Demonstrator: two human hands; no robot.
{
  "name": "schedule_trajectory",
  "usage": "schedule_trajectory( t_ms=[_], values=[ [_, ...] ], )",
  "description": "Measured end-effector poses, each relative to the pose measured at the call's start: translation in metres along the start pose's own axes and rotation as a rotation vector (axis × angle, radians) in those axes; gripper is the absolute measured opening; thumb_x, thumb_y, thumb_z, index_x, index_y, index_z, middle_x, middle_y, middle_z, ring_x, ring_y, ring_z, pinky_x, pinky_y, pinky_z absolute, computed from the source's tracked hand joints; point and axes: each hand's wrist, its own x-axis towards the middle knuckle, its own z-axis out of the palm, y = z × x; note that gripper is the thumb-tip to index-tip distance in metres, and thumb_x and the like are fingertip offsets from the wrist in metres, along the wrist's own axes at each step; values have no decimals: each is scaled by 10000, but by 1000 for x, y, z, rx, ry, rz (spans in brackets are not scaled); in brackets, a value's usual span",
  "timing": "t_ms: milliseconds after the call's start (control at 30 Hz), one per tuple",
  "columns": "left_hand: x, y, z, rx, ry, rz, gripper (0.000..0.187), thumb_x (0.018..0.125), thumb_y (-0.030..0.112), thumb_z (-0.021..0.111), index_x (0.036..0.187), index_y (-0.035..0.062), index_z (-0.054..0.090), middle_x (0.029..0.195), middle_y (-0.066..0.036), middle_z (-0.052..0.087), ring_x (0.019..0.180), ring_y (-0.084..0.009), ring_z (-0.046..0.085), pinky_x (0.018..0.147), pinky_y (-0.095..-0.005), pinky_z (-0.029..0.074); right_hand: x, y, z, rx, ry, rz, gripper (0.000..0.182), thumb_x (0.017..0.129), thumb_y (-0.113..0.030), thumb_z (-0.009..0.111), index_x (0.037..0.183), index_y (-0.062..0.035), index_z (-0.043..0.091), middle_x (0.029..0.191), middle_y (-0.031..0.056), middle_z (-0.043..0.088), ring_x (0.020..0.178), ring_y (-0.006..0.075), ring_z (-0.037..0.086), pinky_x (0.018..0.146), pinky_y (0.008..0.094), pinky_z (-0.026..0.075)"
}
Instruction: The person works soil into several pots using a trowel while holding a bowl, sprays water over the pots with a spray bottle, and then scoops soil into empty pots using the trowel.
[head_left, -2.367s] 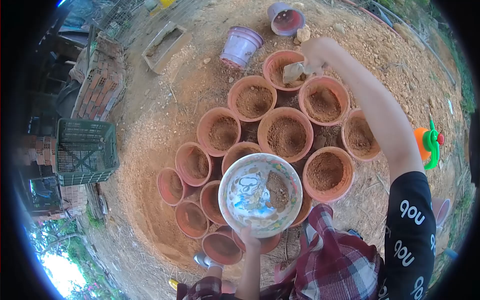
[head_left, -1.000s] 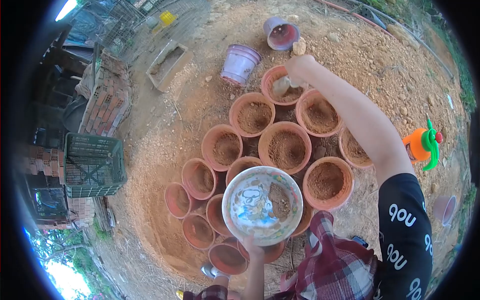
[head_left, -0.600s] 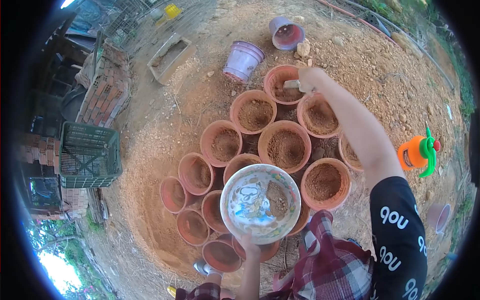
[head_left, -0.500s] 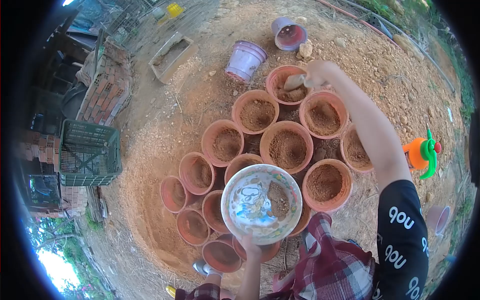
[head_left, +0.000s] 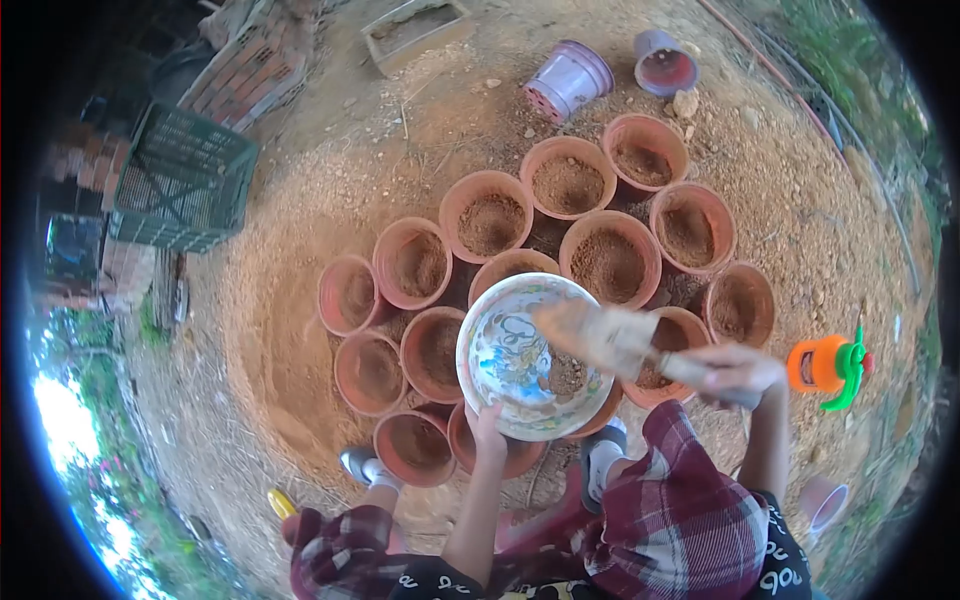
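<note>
My left hand (head_left: 487,432) grips the near rim of a white patterned bowl (head_left: 508,345), held over the pots. A small heap of brown soil (head_left: 567,376) lies on the right side of its floor. In my right hand (head_left: 745,372), fingers closed round the handle, is a hand trowel (head_left: 620,340), blurred by motion. Its soil-stained blade overlaps the bowl's right rim and points left. Around and under the bowl stand terracotta-coloured pots with soil in them, among them one pot (head_left: 610,258) just beyond the bowl and another (head_left: 434,352) to its left.
Two purple pots (head_left: 570,82) lie tipped at the back. An orange spray bottle (head_left: 815,364) with a green top stands at the right. A green crate (head_left: 185,178) is at the left, near a brick wall (head_left: 245,80). My feet (head_left: 603,462) are close to the front pots.
My right hand has come back from the far pot towards me, bringing the trowel over the bowl. The bowl stays in my left hand. The view has shifted.
</note>
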Motion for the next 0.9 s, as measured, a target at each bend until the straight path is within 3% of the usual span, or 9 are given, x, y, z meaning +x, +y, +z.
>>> schedule_trajectory(
  t_ms=[200,400,467,567,667,700,733,800,900],
  values=[
    [-21,19,22,-87,-211,-115,596,710,194,531,1239,-35,381,1132,-122,514,1022,-221,515,862,-315,421,8,45,37,69,-17,-22,527,860,-260,554,1283,18,406,747,43,571,502,89,517,431,207,421],
    [-30,0,60,-162,-380,-321,521,732,195,480,1190,-45,421,1080,-143,549,986,-259,544,867,-341,435,-53,90,67,197,305,-48,454,938,-418,371,1058,-2,507,694,112,601,547,172,588,467,263,474],
    [-41,10,87,-140,-409,-279,473,746,196,472,1144,-60,450,1015,-135,573,922,-249,568,832,-331,449,-73,102,75,206,535,118,481,931,-443,375,1064,-1,508,705,127,604,565,196,607,485,270,492],
    [-19,-24,85,10,-718,-383,530,731,153,498,1214,-49,413,1070,-138,552,965,-243,549,871,-343,427,-87,121,68,145,563,72,492,930,-442,379,1063,14,507,731,138,608,592,217,618,511,290,508],
    [26,-127,62,-8,-766,-299,493,742,135,520,1193,-45,438,1027,-133,571,909,-249,569,818,-353,459,-80,169,63,98,712,-20,441,933,-394,398,1034,21,507,798,151,602,644,221,615,532,308,512],
    [-14,-52,114,-22,-829,-823,506,762,145,570,1215,-31,428,1069,-127,562,966,-241,550,844,-353,449,-80,181,63,101,804,-105,402,933,-358,413,1017,24,506,831,155,595,675,222,612,542,316,513],
    [-38,-32,131,78,-795,-763,506,771,192,584,1208,-23,447,1099,-125,560,988,-254,542,870,-360,429,-86,186,69,101,807,-109,402,933,-358,413,1017,24,506,831,155,595,675,222,612,542,316,513],
    [-74,-7,156,215,-782,-648,496,764,285,597,1164,-2,527,1136,-137,573,1036,-307,522,935,-378,374,-99,198,77,573,758,-254,322,901,-224,497,1107,21,460,845,98,596,648,186,604,508,319,521],
    [-81,27,172,235,-733,-471,563,802,420,549,1230,60,480,1194,-147,535,1072,-306,503,969,-416,316,-126,210,95,610,889,-157,293,899,-233,481,1019,34,504,812,104,580,658,201,575,570,299,498]
  ],
)
